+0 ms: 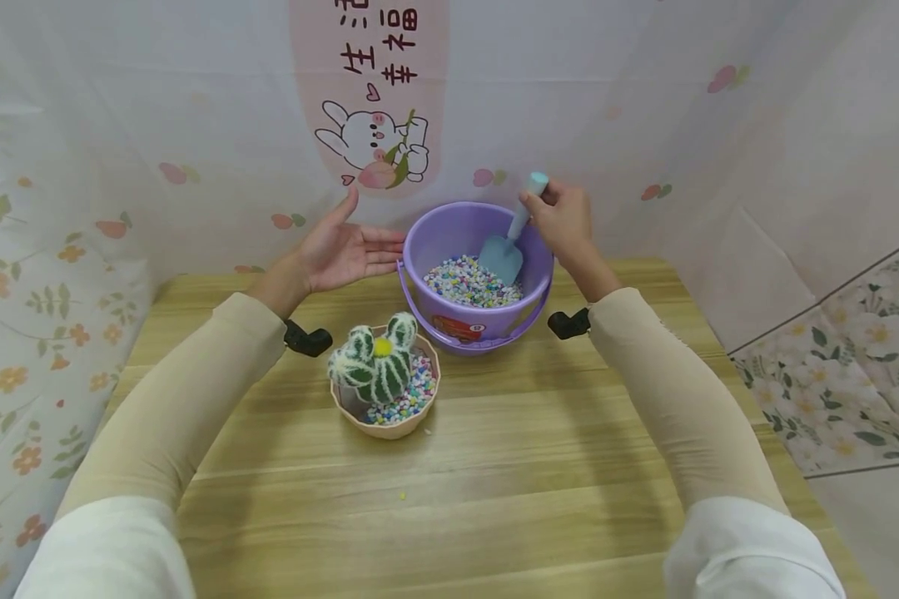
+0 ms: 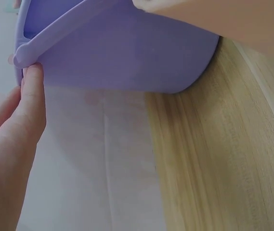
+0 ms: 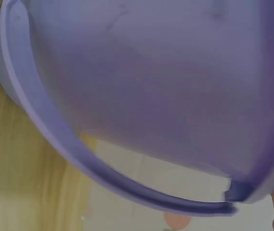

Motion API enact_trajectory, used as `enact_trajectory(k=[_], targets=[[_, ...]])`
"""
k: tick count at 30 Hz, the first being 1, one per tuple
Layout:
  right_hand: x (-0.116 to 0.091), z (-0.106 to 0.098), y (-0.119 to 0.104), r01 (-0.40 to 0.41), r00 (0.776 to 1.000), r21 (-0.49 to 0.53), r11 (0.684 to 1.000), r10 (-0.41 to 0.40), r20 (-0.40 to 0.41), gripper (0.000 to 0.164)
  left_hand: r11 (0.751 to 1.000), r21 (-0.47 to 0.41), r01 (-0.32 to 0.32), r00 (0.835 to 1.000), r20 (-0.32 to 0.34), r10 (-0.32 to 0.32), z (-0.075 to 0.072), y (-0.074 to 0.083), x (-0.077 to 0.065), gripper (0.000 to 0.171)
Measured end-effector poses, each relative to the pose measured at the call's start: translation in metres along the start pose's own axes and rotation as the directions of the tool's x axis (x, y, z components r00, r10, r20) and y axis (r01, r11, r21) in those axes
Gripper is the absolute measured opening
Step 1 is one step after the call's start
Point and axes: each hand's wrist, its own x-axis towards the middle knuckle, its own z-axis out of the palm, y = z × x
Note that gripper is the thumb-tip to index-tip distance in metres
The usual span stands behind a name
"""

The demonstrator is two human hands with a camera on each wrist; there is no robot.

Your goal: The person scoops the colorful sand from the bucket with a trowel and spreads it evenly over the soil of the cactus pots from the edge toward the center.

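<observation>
A purple bucket [image 1: 460, 329] stands at the back of the wooden table, with small multicoloured pebbles [image 1: 468, 283] inside. My right hand [image 1: 563, 218] grips the handle of a blue-grey toy shovel [image 1: 502, 256], its blade down in the pebbles. With fingers straight and thumb apart, my left hand [image 1: 348, 249] touches the bucket's left side; in the left wrist view its fingertips meet the rim by the handle joint. Just in front of the bucket sits a peach bowl [image 1: 385, 430] holding a fuzzy green cactus [image 1: 382, 378] and more pebbles. The right wrist view shows mostly the bucket's handle [image 3: 79, 154].
The wooden table [image 1: 494, 499] carries a small yellow pebble [image 1: 402, 497] near its middle. A printed cloth [image 1: 232, 125] hangs behind and at the left, close to the bucket's back. Floral panels [image 1: 854, 374] border the right side.
</observation>
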Motion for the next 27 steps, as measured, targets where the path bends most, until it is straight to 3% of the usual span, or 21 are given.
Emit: enact_trajectory(k=[5,10,19,24,27], targets=[[0.001,-0.001,0.007,-0.021,1.000,0.060,0.998,0.022,-0.014,0.035,1.000,0.003,0.000,1.000,0.023,0.000,0.001,0.001,0.001,0.103],[0.000,0.002,0.004,-0.001,1.000,0.029,1.000,0.001,0.003,0.029,1.000,0.013,-0.004,1.000,0.018,0.004,0.001,0.003,0.001,0.103],[-0.002,0.014,0.001,-0.024,0.987,-0.006,1.000,0.024,0.159,0.025,0.999,0.048,0.003,1.000,0.004,-0.003,0.000,0.000,-0.005,0.101],[0.001,0.012,0.001,-0.015,0.986,-0.046,0.999,0.023,0.167,0.024,0.999,0.037,-0.007,1.000,0.022,0.007,-0.001,-0.002,-0.004,0.100],[0.003,0.013,0.003,-0.051,0.985,-0.097,0.994,0.066,0.158,0.028,0.999,0.042,-0.010,0.999,0.037,0.009,0.000,-0.002,-0.002,0.098]])
